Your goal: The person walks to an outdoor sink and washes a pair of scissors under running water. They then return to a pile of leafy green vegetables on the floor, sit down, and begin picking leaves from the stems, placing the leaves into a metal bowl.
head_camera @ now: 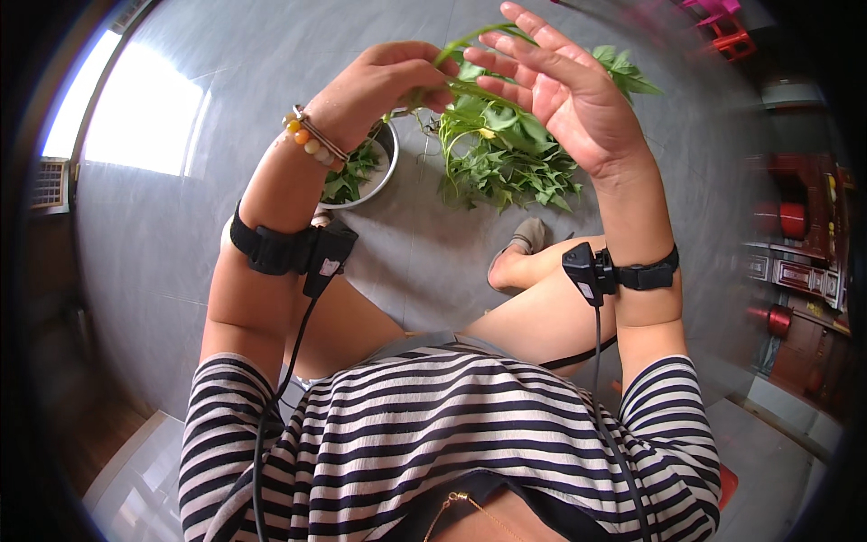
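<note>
My left hand (410,71), with a beaded bracelet at the wrist, pinches thin green stems (474,35) between thumb and fingers. The stems stretch across toward my right hand (565,95), which has its palm turned up and its fingers apart. They pass behind its fingers, and I see no grip on them there. Leaves (620,68) show beyond the right hand; whether they belong to the held stems I cannot tell. Beneath both hands a heap of leafy greens (511,159) lies on the floor. Beside it, partly behind my left wrist, stands a round metal basin (395,159) holding cut leaves (349,177).
Grey tiled floor (420,264) surrounds the heap and basin. My shoe (532,234) rests close to the greens. Black devices (332,254) with cables are strapped to both forearms. Pink and red plastic stools (731,40) stand far right, and dark wooden furniture (806,278) lines the right side.
</note>
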Motion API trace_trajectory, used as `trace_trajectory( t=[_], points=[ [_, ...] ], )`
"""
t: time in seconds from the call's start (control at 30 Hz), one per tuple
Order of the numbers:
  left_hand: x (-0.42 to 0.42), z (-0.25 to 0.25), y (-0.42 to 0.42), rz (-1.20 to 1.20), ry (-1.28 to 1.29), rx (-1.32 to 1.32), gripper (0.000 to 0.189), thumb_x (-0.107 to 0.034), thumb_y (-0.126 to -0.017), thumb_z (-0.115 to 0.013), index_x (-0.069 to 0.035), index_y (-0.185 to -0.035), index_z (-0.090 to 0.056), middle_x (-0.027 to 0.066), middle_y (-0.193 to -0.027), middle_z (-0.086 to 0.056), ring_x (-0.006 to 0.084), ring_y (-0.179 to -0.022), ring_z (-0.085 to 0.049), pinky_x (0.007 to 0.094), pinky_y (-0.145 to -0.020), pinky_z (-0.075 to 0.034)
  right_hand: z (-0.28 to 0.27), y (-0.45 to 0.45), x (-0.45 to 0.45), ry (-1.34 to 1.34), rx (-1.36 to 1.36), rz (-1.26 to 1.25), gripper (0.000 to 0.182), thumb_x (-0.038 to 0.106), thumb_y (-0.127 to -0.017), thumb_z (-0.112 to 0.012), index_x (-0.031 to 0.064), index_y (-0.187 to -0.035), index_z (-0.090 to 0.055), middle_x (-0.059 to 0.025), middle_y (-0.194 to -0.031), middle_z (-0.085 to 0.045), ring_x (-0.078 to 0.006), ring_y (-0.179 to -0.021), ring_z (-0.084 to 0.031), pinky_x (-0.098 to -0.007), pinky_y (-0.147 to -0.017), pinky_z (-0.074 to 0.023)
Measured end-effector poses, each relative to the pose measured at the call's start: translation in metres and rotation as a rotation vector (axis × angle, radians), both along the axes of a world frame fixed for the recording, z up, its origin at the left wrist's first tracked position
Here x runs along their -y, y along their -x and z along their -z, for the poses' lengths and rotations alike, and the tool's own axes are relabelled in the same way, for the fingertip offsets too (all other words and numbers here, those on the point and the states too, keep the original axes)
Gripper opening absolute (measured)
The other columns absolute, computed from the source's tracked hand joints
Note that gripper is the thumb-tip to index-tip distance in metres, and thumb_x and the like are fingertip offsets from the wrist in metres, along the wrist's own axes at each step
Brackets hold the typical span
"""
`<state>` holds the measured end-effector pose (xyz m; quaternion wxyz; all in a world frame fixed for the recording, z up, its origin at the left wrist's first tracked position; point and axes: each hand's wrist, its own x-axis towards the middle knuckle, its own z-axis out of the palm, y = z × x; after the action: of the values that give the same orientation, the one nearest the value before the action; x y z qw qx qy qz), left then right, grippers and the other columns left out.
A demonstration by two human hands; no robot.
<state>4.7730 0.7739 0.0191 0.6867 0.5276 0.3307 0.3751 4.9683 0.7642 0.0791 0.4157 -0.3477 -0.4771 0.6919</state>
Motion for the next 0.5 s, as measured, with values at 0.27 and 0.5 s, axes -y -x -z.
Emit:
trace_trajectory(
  t=[0.27,0.5],
  points=[
    [-0.013,0.019,0.024,-0.05,0.117,0.276,0.028,-0.014,-0.089,-0.041,0.004,-0.108,-0.051,0.0052,-0.083,-0.053,0.0114,-0.078,-0.05,0.0246,-0.077,-0.041,0.021,-0.037,-0.009,-0.369,0.375,0.372,0.023,0.015,-0.085,-0.053,0.0026,-0.104,-0.057,-0.008,-0.093,-0.062,-0.0086,-0.067,-0.057,-0.0205,-0.067,-0.0461],
    [-0.022,0.027,0.036,-0.007,0.269,0.518,0.026,-0.016,-0.09,-0.04,-0.001,-0.109,-0.047,0.0012,-0.079,-0.048,0.0102,-0.071,-0.046,0.0263,-0.078,-0.041,0.026,-0.041,-0.001,-1.251,0.71,0.722,0.012,0.007,-0.078,-0.06,0.0046,-0.09,-0.061,-0.0064,-0.081,-0.062,-0.0143,-0.066,-0.059,-0.022,-0.055,-0.0479]
  ],
)
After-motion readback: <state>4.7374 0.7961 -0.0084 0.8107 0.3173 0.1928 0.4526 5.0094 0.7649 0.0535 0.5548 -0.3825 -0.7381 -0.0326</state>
